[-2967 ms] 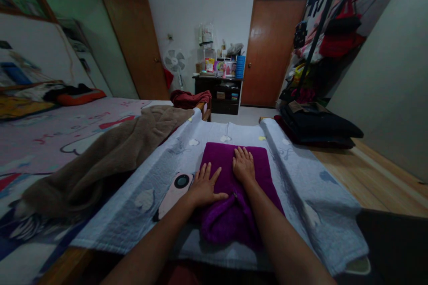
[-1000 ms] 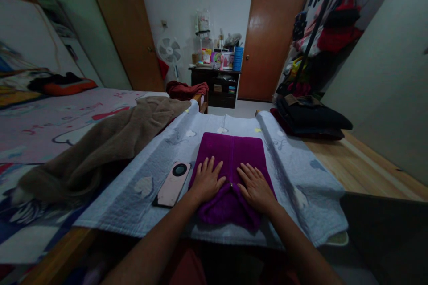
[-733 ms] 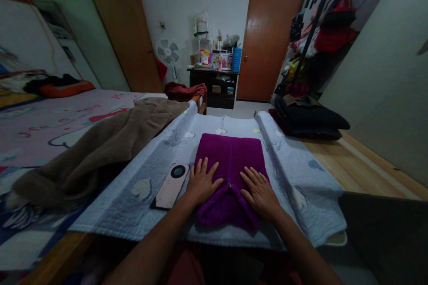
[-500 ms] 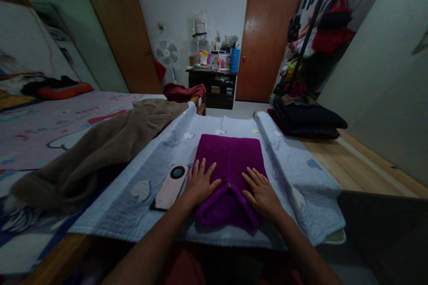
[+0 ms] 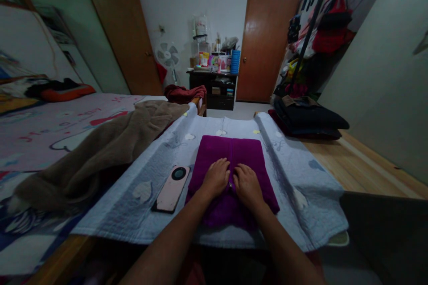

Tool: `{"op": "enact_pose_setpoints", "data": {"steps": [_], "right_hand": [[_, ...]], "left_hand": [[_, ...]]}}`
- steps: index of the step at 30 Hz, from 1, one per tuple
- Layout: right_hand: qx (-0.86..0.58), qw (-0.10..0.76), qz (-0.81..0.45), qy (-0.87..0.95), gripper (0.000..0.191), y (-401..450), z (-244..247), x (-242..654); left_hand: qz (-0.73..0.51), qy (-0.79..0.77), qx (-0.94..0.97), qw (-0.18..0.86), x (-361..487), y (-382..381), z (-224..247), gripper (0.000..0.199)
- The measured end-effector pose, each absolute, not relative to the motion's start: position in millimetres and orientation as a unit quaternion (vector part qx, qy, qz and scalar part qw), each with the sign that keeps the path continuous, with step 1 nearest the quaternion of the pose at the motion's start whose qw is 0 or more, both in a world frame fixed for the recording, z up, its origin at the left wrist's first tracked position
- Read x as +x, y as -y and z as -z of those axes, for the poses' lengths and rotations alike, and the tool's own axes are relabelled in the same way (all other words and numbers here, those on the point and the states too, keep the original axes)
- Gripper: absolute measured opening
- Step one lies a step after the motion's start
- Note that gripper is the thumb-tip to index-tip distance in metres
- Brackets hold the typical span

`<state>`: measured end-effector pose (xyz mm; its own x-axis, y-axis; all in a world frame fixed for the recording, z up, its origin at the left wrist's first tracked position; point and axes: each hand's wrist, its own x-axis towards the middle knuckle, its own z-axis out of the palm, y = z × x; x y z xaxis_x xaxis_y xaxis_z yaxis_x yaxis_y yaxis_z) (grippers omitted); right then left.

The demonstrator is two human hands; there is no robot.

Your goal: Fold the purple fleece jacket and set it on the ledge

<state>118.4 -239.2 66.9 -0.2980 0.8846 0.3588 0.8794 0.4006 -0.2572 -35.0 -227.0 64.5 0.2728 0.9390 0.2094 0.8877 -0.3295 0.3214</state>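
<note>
A folded purple zip-up jacket [image 5: 214,149] lies on the quilted cover before me, its zip running up the middle. My left hand [image 5: 218,177] is on the fabric just left of the zip, fingers bent and close together. Opposite it, my right hand [image 5: 248,183] curls over the cloth right of the zip. Both hands appear to grip the jacket, though their fingertips are partly hidden. The metal zip pull shows between them. A pink phone [image 5: 171,190] with a round black camera ring lies face down to the left of the jacket.
A pale blue quilted cover [image 5: 147,187] drapes the surface under the jacket. A brown fleece garment [image 5: 110,151] lies on the bed to the left. Dark folded clothes [image 5: 307,116] are stacked on the wooden board [image 5: 326,156] at right. A fan [image 5: 167,55] stands behind.
My hands have moved inward to the zip, and their spread fingers have drawn together and bent. The jacket's lower corners now flare outward, and the open V below the zip pull is covered.
</note>
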Motion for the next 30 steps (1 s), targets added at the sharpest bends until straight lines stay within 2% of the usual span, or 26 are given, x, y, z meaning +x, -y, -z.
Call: {"op": "enact_pose_setpoints", "data": {"steps": [4,16,30], "right_hand": [[-0.536,0.214,0.005,0.817,0.038,245,-51,123],[-0.523,0.167,0.000,0.836,0.049,258,-53,135],[-0.516,0.133,-0.008,0.846,0.061,270,-54,150]], "left_hand": [[-0.162,-0.565,0.804,0.088,-41,227,-50,0.045],[-0.085,-0.563,0.810,0.139,-41,228,-61,0.056],[-0.092,-0.558,0.806,0.177,-43,227,-64,0.062]]}}
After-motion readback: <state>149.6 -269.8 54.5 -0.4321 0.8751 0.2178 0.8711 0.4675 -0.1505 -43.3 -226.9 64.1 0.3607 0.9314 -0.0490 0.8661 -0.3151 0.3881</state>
